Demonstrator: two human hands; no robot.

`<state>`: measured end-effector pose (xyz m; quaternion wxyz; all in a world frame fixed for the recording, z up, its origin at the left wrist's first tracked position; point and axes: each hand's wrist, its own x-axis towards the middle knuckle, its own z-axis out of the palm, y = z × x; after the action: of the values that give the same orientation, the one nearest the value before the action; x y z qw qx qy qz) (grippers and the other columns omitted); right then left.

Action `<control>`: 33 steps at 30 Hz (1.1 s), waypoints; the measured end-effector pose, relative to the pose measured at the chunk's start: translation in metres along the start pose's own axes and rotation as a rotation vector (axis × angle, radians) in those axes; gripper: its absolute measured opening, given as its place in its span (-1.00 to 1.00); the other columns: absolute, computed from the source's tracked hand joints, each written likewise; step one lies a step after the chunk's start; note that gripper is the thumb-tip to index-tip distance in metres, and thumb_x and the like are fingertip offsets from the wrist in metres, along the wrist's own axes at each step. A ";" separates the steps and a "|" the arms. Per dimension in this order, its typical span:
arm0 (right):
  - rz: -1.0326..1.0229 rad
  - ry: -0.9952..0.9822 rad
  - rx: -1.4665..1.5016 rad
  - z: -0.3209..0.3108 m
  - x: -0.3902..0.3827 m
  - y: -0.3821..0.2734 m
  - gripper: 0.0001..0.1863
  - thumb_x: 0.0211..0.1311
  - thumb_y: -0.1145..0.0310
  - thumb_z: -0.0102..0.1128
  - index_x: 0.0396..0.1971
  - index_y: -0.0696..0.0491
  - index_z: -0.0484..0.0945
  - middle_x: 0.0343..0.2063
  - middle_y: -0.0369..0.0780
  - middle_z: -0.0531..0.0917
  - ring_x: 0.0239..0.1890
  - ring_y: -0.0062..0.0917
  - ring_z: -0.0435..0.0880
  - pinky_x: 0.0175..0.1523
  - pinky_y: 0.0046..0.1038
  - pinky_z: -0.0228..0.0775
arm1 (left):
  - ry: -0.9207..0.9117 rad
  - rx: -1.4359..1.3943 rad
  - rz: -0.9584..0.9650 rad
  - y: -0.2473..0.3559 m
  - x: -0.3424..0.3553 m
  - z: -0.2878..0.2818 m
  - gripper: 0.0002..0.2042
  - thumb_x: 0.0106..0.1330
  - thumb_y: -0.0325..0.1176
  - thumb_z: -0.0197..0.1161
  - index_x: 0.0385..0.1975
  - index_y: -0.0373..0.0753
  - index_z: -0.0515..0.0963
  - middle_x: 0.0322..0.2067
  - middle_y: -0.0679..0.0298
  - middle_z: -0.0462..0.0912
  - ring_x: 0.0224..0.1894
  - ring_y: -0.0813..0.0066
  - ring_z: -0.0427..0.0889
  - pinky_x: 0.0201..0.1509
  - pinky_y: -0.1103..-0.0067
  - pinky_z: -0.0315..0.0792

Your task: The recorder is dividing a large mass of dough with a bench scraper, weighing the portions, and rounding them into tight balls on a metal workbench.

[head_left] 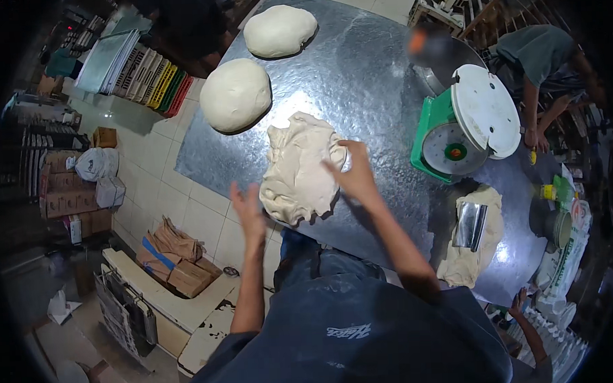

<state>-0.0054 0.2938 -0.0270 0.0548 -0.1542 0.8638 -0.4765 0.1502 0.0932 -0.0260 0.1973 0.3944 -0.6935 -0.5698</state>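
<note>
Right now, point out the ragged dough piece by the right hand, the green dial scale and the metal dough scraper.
Ragged dough piece (298,170): head view, middle of its creased top.
Green dial scale (455,150): head view, centre of its dial.
Metal dough scraper (467,226): head view, middle of its blade.

Ahead of the right hand (360,177), bare tabletop (363,75) leaves a lane between 2 dough balls (235,95) (280,30), ahead-left, and the scale (453,148), well right. The dough (299,170) blocks its immediate left.

A grey table (388,209) bears dough (299,171) and a scale (453,142).
</note>
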 end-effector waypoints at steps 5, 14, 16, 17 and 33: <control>-0.150 -0.253 -0.412 0.085 0.035 0.009 0.12 -0.30 -0.16 0.44 0.35 -0.17 0.12 0.39 0.04 -0.09 0.42 0.05 -0.22 0.35 0.19 -0.29 | -0.123 0.629 -0.091 -0.016 0.039 0.093 -0.05 0.14 0.17 0.23 0.36 -0.32 -0.06 0.35 -0.21 -0.10 0.40 -0.04 -0.07 0.41 0.24 -0.18; -0.117 -0.184 -0.261 0.111 0.155 0.014 -0.07 -0.39 -0.20 0.42 0.12 -0.12 0.41 -0.20 -0.04 0.63 -0.15 -0.12 0.62 -0.02 -0.16 0.45 | -0.424 0.199 0.133 -0.024 0.191 0.102 -0.19 -0.03 0.01 0.44 0.17 -0.37 0.33 -0.09 -0.10 0.59 -0.07 0.09 0.61 0.00 0.35 0.46; -0.008 -0.256 -0.288 0.105 0.154 0.006 -0.06 -0.40 -0.24 0.42 0.10 -0.09 0.42 -0.27 -0.02 0.66 -0.22 -0.06 0.64 -0.05 -0.15 0.47 | -0.453 0.060 0.052 -0.022 0.197 0.094 -0.37 0.04 -0.02 0.41 0.02 -0.34 0.49 -0.20 0.00 0.65 -0.15 0.26 0.64 -0.04 0.41 0.47; 0.023 -0.315 -0.335 0.099 0.145 -0.003 -0.04 -0.42 -0.26 0.43 0.10 -0.07 0.41 -0.27 -0.01 0.66 -0.21 -0.06 0.64 -0.04 -0.16 0.47 | -0.633 0.022 -0.113 -0.017 0.193 0.086 -0.45 0.08 -0.03 0.39 -0.04 -0.32 0.54 -0.25 0.06 0.66 -0.19 0.34 0.64 -0.06 0.46 0.47; -0.344 0.319 -0.355 -0.104 -0.056 -0.055 -0.38 -0.43 0.09 0.59 -0.30 0.09 0.55 -0.46 -0.16 0.54 -0.45 -0.23 0.55 -0.37 -0.29 0.36 | -0.880 0.058 1.021 0.128 0.027 0.083 -0.51 -0.12 0.13 0.46 -0.39 -0.19 0.63 -0.59 0.21 0.59 -0.56 0.18 0.57 -0.42 0.37 0.42</control>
<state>0.0343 0.3680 0.0724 -0.1911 -0.2287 0.8925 -0.3386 0.0322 0.1301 0.0677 0.1304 -0.2464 -0.8237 -0.4938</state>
